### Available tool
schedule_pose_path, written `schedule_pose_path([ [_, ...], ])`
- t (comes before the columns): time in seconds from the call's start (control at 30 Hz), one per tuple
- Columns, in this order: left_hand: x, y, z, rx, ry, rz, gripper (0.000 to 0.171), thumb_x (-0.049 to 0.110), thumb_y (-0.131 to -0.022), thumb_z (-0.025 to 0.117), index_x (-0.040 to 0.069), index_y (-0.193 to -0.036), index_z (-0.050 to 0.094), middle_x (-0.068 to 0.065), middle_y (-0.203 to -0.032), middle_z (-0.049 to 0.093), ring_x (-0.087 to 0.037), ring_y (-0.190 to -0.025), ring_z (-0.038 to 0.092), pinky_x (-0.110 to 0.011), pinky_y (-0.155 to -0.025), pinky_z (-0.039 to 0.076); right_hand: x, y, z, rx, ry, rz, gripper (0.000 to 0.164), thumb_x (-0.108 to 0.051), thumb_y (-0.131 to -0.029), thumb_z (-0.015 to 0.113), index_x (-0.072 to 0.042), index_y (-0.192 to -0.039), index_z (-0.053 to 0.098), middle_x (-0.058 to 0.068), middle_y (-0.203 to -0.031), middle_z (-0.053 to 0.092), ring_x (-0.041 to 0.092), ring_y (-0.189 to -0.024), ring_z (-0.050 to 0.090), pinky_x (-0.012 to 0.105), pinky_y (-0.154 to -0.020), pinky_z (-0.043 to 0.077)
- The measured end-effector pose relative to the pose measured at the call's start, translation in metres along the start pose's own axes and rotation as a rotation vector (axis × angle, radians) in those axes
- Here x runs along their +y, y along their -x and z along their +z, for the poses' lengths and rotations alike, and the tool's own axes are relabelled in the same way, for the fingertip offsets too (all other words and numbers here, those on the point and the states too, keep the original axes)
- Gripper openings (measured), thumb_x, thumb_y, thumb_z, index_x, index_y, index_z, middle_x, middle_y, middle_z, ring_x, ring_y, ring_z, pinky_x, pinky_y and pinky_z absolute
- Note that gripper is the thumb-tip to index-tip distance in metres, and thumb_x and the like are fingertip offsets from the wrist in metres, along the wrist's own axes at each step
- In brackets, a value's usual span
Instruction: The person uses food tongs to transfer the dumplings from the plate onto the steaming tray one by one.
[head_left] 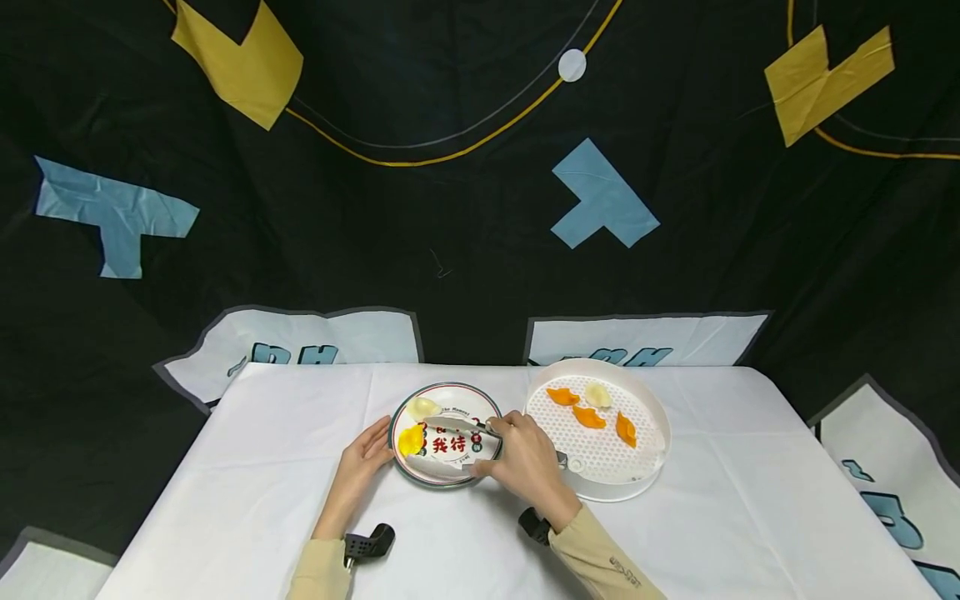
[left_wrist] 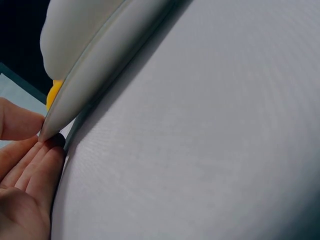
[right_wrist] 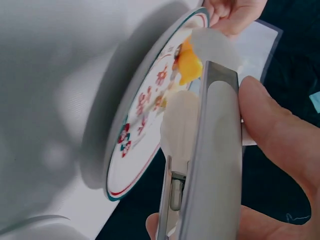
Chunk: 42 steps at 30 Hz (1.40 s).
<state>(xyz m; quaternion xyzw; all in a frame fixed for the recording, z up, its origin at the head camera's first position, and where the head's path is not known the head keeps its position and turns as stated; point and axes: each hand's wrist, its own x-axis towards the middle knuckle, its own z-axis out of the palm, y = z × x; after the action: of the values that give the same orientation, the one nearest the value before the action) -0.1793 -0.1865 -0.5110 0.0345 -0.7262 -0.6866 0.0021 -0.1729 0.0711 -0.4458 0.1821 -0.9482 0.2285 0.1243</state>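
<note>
My left hand (head_left: 358, 467) holds the left edge of a round plate (head_left: 487, 407) with red characters and a green rim. In the left wrist view the thumb lies over the rim of the plate (left_wrist: 120, 55), the fingers under it. My right hand (head_left: 531, 467) grips tongs (right_wrist: 215, 160) with pale, rounded heads. Their arms stand spread above the plate, the tips on either side of a yellow piece (head_left: 411, 440); whether they touch it I cannot tell. Beside it on the plate lies a pale yellow piece (head_left: 422, 407).
Right of the plate stands a round white perforated tray (head_left: 592, 471). Several orange pieces (head_left: 588, 417) and one pale piece (head_left: 597, 395) lie in it. A white cloth covers the table (head_left: 285, 433). Behind hangs a black curtain (head_left: 420, 250) with coloured shapes.
</note>
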Motion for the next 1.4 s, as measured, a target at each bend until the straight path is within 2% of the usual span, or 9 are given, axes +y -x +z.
schedule_pose_path([
  [0.6,0.0,-0.002,0.002,0.01,-0.023,-0.007,0.058,-0.006,-0.087,0.052,-0.008,-0.143,0.035,-0.027,-0.145,0.036,-0.034,-0.133,0.038,-0.024,-0.103,0.038,0.005,-0.014,0.006,-0.1,-0.007,-0.015,0.066,-0.045,-0.065,0.082,-0.002,-0.113,0.07,0.006,-0.092,0.061,0.018,-0.078,0.055,0.033,-0.064,0.051],
  [0.83,-0.003,-0.002,0.001,0.001,0.001,-0.014,0.057,-0.006,-0.088,0.052,-0.007,-0.143,0.035,-0.025,-0.146,0.036,-0.031,-0.133,0.038,-0.016,-0.1,0.039,0.008,-0.008,0.009,-0.045,-0.016,-0.023,0.062,-0.044,-0.066,0.083,-0.003,-0.111,0.071,0.005,-0.092,0.062,0.016,-0.076,0.054,0.029,-0.06,0.049],
  [0.93,-0.003,-0.002,0.001,-0.003,0.0,-0.002,0.057,-0.007,-0.088,0.052,-0.008,-0.143,0.035,-0.027,-0.145,0.036,-0.033,-0.133,0.038,-0.019,-0.101,0.039,0.008,-0.004,0.006,-0.007,-0.026,-0.019,0.061,-0.043,-0.065,0.083,-0.004,-0.11,0.072,0.004,-0.093,0.063,0.017,-0.078,0.055,0.031,-0.062,0.05],
  [1.2,-0.002,-0.002,0.001,-0.006,0.022,0.002,0.057,-0.008,-0.088,0.05,-0.009,-0.143,0.033,-0.027,-0.146,0.035,-0.033,-0.134,0.037,-0.017,-0.1,0.039,0.012,0.001,-0.013,0.042,-0.091,0.013,0.061,-0.041,-0.065,0.083,-0.004,-0.112,0.071,0.003,-0.098,0.064,0.02,-0.087,0.06,0.037,-0.07,0.054],
  [1.4,-0.002,-0.002,0.001,0.001,-0.002,-0.014,0.058,-0.007,-0.088,0.05,-0.008,-0.144,0.032,-0.027,-0.146,0.033,-0.034,-0.134,0.036,-0.021,-0.103,0.037,0.017,0.004,-0.029,0.075,-0.107,0.031,0.062,-0.041,-0.064,0.085,-0.005,-0.112,0.071,0.005,-0.1,0.065,0.022,-0.087,0.06,0.037,-0.069,0.053],
])
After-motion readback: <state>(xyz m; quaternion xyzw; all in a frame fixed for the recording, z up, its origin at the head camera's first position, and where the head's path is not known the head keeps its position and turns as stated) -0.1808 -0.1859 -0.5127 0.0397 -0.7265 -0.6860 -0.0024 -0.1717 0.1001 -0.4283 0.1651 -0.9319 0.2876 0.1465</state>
